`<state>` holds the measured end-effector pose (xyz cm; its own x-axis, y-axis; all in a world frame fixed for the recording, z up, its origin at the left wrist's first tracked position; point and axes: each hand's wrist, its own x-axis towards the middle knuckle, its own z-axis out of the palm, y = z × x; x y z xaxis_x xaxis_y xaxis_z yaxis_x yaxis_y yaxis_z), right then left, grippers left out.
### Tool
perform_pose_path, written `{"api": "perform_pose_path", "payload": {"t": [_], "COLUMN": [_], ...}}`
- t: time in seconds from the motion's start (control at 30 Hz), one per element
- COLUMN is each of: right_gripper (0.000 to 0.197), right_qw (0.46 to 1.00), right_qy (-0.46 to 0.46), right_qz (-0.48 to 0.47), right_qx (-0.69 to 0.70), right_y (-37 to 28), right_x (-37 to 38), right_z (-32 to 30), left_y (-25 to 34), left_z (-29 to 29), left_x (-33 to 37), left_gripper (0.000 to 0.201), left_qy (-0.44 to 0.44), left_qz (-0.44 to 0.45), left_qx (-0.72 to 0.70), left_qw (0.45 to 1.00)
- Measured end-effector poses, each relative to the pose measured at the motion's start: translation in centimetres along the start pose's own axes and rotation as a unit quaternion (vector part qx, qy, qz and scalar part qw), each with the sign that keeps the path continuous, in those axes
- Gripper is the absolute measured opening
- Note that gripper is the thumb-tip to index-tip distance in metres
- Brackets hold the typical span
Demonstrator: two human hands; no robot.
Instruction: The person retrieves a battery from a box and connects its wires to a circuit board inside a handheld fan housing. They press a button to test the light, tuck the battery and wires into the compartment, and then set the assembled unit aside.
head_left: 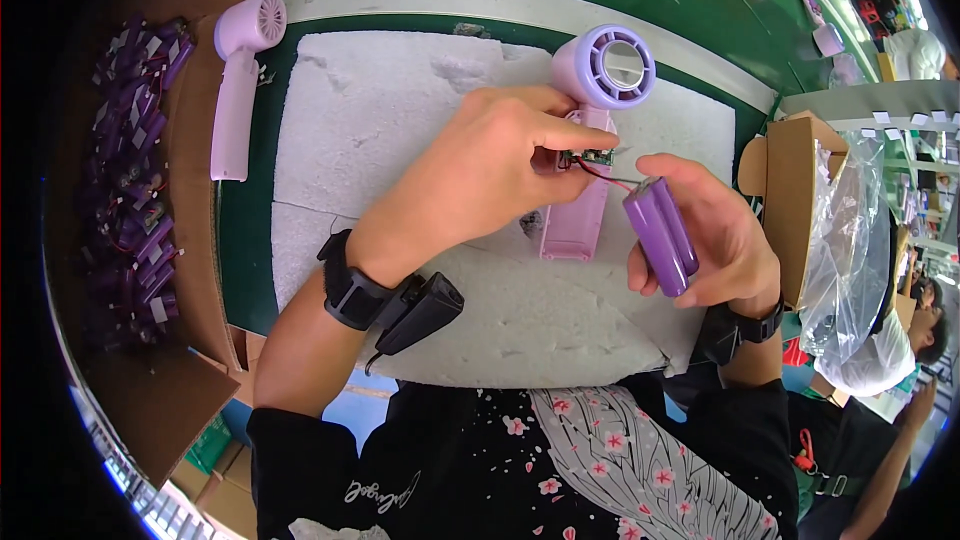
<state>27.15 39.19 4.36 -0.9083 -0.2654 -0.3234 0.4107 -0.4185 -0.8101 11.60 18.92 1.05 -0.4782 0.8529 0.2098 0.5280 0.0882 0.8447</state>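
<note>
Over the white foam pad [400,120], the left hand [480,175] pinches a small circuit board [588,157] while the right hand [715,240] grips the purple battery pack [660,233].

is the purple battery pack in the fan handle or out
Out: the right hand holds the purple battery pack clear of the fan's open handle, joined only by thin wires to the circuit board.

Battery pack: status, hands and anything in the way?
Right hand holds battery pack. Left hand pinches circuit board at open fan. Wires link them; nothing blocking.
</note>
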Motion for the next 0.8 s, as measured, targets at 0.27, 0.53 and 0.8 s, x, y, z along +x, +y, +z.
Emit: {"api": "perform_pose_path", "payload": {"t": [0.27, 0.53, 0.8], "right_gripper": [0.101, 0.088, 0.076], "right_qw": [0.990, 0.929, 0.837], "right_qy": [0.066, 0.023, 0.086], "right_qz": [-0.058, -0.131, -0.183], "right_qx": [-0.108, -0.345, -0.509], "right_y": [0.4, 0.8, 1.0], "right_x": [0.6, 0.9, 1.5], "right_z": [-1.1, -0.6, 1.4], "left_y": [0.1, 0.3, 0.9], "left_z": [0.3, 0.5, -0.1], "left_x": [0.1, -0.1, 0.4], "left_gripper": [0.035, 0.032, 0.030], "left_qy": [0.020, 0.025, -0.004], "left_qz": [0.017, -0.011, -0.028], "left_qx": [0.029, -0.008, -0.012], "left_qw": [0.999, 1.000, 1.000]}}
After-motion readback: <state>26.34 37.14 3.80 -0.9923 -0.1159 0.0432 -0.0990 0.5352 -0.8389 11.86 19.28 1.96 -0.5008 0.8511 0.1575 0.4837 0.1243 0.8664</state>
